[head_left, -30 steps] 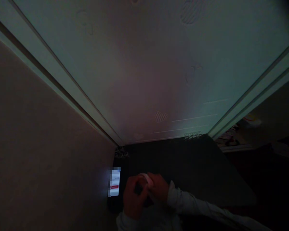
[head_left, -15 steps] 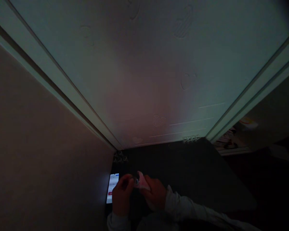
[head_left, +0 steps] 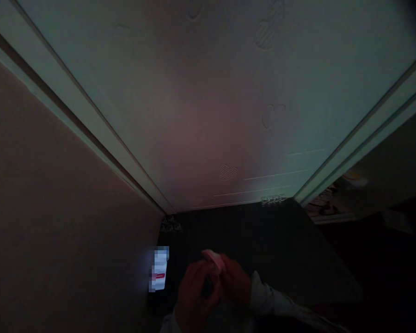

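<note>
In the dim light both of my hands meet low in the middle of the head view, around a small pink piece (head_left: 214,259) that looks soft and folded, perhaps a cloth. My right hand (head_left: 236,281) grips it from the right, fingers wrapped round its lower side. Against its left side press the bent fingers of my left hand (head_left: 194,289), closed at the tips. Whether a smaller object sits between the fingers is hidden. Left of my hands lies a lit phone (head_left: 160,268), its screen blurred in part.
A dark surface (head_left: 273,240) spreads under my hands. Behind it rises a pale panel (head_left: 208,115) with embossed hearts and lines. A brownish wall (head_left: 72,208) bounds the left. Small decorative figures stand at the back left (head_left: 171,224) and back right (head_left: 273,200). Items lie on a shelf (head_left: 327,217) at right.
My left hand has moved right and nearer to me, away from the phone, and now overlaps the right hand. The pink piece has turned; a shiny bit beside it is no longer visible.
</note>
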### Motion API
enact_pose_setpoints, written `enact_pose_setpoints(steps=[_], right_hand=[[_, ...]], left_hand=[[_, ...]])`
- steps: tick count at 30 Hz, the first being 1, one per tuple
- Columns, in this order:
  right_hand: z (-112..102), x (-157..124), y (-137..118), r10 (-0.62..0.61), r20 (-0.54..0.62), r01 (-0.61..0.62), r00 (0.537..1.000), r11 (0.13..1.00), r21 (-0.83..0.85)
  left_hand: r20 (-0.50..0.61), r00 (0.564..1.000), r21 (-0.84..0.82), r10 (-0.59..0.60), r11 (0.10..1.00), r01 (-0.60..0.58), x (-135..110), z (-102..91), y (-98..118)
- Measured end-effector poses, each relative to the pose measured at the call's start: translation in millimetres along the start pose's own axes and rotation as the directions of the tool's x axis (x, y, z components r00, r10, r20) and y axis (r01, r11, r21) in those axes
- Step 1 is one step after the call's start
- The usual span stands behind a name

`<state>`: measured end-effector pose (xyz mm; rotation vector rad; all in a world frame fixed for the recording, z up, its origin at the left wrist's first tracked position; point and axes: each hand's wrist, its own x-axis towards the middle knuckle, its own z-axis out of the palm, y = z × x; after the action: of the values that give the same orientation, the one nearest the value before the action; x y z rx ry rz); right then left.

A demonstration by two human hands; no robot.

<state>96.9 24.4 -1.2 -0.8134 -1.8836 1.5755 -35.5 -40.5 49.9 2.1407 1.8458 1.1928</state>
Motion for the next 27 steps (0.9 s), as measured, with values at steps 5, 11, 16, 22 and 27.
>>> enact_pose_setpoints(steps=[5, 11, 16, 22, 27], right_hand=[[-17, -9, 10, 0.016, -0.041, -0.018, 0.999, 0.998, -0.061], [-34, -11, 1, 0.124, -0.096, -0.147, 0.988, 0.946, -0.289], [-29, -12, -14, 0.103, -0.05, -0.108, 0.993, 0.989, -0.102], [-25, -13, -16, -0.017, -0.103, 0.019, 0.995, 1.0, 0.022], [-37, -14, -14, -0.119, 0.017, 0.12, 0.993, 0.984, -0.134]], left_hand=[[0.035, 0.999, -0.047, -0.008, 0.999, 0.01, 6, 9.3, 11], [0.145, 0.963, -0.18, -0.229, 0.95, 0.253, 14, 6.5, 10], [0.197, 0.809, -0.39, -0.553, 0.713, 0.583, 14, 2.0, -1], [0.268, 0.753, -0.524, -0.601, 0.566, 0.637, 13, -2.6, -2], [0.23, 0.935, -0.306, -0.271, 0.891, 0.334, 18, 2.6, 15]])
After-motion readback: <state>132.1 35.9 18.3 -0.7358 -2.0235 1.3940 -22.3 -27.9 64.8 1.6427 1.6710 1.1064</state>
